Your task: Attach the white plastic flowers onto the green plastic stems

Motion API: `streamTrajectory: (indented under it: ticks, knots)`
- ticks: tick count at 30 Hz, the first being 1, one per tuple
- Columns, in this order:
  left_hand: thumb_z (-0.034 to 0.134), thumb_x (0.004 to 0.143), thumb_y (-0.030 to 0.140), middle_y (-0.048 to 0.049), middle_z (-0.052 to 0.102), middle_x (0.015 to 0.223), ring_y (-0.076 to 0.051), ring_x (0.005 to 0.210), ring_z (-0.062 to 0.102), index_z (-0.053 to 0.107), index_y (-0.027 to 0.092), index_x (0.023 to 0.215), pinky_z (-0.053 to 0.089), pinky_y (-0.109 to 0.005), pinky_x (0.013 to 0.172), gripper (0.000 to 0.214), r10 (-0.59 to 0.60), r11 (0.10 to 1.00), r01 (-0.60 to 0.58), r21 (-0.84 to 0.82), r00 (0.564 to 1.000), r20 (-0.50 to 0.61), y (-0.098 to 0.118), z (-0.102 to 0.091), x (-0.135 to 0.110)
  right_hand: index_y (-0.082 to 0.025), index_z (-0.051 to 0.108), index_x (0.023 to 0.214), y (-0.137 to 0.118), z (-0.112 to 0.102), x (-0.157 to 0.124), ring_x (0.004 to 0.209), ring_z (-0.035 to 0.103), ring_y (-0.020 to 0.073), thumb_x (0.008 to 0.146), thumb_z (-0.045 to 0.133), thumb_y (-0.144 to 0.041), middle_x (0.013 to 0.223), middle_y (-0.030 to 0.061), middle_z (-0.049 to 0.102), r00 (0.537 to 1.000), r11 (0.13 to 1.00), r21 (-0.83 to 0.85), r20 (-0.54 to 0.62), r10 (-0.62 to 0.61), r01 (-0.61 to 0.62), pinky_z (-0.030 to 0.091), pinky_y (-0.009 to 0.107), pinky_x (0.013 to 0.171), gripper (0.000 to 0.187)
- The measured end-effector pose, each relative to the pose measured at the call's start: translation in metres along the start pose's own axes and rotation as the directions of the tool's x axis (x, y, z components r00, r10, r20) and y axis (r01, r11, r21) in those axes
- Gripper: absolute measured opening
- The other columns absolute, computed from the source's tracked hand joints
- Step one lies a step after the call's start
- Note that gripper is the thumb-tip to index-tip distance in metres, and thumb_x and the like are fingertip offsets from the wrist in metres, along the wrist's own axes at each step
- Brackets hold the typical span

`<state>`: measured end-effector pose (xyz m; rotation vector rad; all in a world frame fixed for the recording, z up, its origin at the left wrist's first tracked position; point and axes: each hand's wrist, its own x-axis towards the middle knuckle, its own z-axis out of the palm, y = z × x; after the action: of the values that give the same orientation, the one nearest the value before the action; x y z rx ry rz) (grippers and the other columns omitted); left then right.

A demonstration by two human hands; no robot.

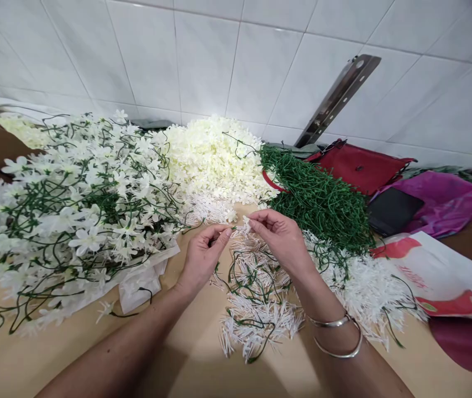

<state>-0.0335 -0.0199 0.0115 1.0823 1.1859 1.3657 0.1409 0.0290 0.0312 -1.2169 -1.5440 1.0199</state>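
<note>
My left hand (203, 253) and my right hand (279, 237) meet over the middle of the tan table (186, 354). Both pinch with thumb and forefinger near a small white plastic flower piece (241, 225) between the fingertips. Under the hands lies a heap of white stamen clusters on green stems (256, 298). A big pile of finished white flowers on green stems (82, 204) spreads at the left. Loose cream flower heads (215, 157) are heaped behind the hands. Bare green stems (319, 202) form a mound at the right. Two silver bangles (337, 334) circle my right wrist.
A red bag (358, 166), a black pouch (391, 210) and a purple plastic bag (447, 202) lie at the right by the white tiled wall (219, 55). A metal bracket (337, 97) leans on the wall. A white and red bag (439, 276) lies at the right edge.
</note>
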Motion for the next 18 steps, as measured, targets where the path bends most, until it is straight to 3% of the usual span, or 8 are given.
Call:
streamTrajectory:
  ticks: [3, 5, 8, 11, 13, 15, 18]
  knots:
    - [0.070, 0.082, 0.045, 0.0001, 0.060, 0.072, -0.014, 0.072, 0.050, 0.071, 0.017, 0.085, 0.041, -0.025, 0.064, 0.029, 0.007, 1.000, -0.006, 0.030, 0.999, -0.037, -0.001, 0.000, 0.000, -0.020, 0.074, 0.091, 0.005, -0.005, 0.000, 0.075, 0.063, 0.0188, 0.088, 0.062, -0.031, 0.083, 0.0038, 0.071, 0.992, 0.977, -0.196, -0.081, -0.097, 0.080, 0.051, 0.035, 0.074, 0.017]
    - [0.069, 0.083, 0.045, 0.0008, 0.057, 0.070, -0.014, 0.071, 0.049, 0.070, 0.017, 0.084, 0.039, -0.024, 0.062, 0.028, 0.012, 0.999, -0.009, 0.045, 0.998, -0.058, -0.003, 0.000, 0.000, -0.020, 0.075, 0.095, 0.011, -0.009, 0.001, 0.086, 0.064, 0.0228, 0.091, 0.055, -0.025, 0.094, 0.0081, 0.070, 0.971, 0.905, -0.406, -0.130, -0.199, 0.132, 0.051, 0.040, 0.082, 0.021]
    - [0.066, 0.084, 0.044, 0.0009, 0.055, 0.070, -0.014, 0.071, 0.048, 0.068, 0.018, 0.085, 0.038, -0.024, 0.062, 0.026, 0.013, 0.999, -0.010, 0.053, 0.998, -0.067, -0.004, 0.000, 0.000, -0.021, 0.077, 0.102, 0.018, -0.011, 0.002, 0.099, 0.062, 0.0282, 0.090, 0.054, -0.019, 0.108, 0.0130, 0.066, 0.952, 0.759, -0.616, -0.048, -0.303, 0.211, 0.049, 0.046, 0.091, 0.025]
    - [0.067, 0.084, 0.045, 0.0007, 0.056, 0.071, -0.014, 0.071, 0.049, 0.069, 0.018, 0.086, 0.039, -0.024, 0.062, 0.027, 0.006, 0.999, -0.003, 0.050, 0.998, -0.057, -0.005, 0.000, 0.000, -0.020, 0.076, 0.105, 0.019, -0.007, 0.001, 0.099, 0.059, 0.0301, 0.091, 0.058, -0.018, 0.106, 0.0133, 0.068, 0.951, 0.682, -0.668, 0.144, -0.273, 0.297, 0.048, 0.046, 0.091, 0.023]
    - [0.067, 0.084, 0.045, 0.0008, 0.056, 0.071, -0.014, 0.071, 0.048, 0.069, 0.018, 0.087, 0.039, -0.024, 0.061, 0.027, -0.004, 0.999, 0.006, 0.051, 0.999, -0.047, -0.006, -0.001, 0.000, -0.021, 0.075, 0.098, 0.018, -0.004, 0.001, 0.094, 0.059, 0.0299, 0.092, 0.057, -0.018, 0.097, 0.0115, 0.070, 0.952, 0.668, -0.679, 0.212, -0.221, 0.306, 0.048, 0.045, 0.087, 0.019]
    - [0.067, 0.086, 0.045, 0.0011, 0.055, 0.071, -0.014, 0.069, 0.047, 0.069, 0.018, 0.088, 0.038, -0.024, 0.061, 0.027, -0.010, 0.998, 0.012, 0.056, 0.999, -0.038, -0.007, -0.001, 0.000, -0.022, 0.073, 0.089, 0.017, -0.004, 0.001, 0.090, 0.059, 0.0287, 0.094, 0.056, -0.019, 0.090, 0.0098, 0.071, 0.958, 0.682, -0.673, 0.190, -0.215, 0.287, 0.047, 0.044, 0.085, 0.018]
    - [0.065, 0.087, 0.044, 0.0012, 0.055, 0.074, -0.013, 0.069, 0.045, 0.068, 0.018, 0.091, 0.038, -0.024, 0.062, 0.026, -0.004, 0.999, 0.006, 0.047, 0.999, -0.036, -0.008, -0.002, 0.000, -0.022, 0.071, 0.084, 0.015, -0.007, 0.001, 0.086, 0.061, 0.0260, 0.092, 0.058, -0.020, 0.086, 0.0078, 0.072, 0.962, 0.749, -0.614, 0.061, -0.266, 0.247, 0.047, 0.041, 0.083, 0.016]
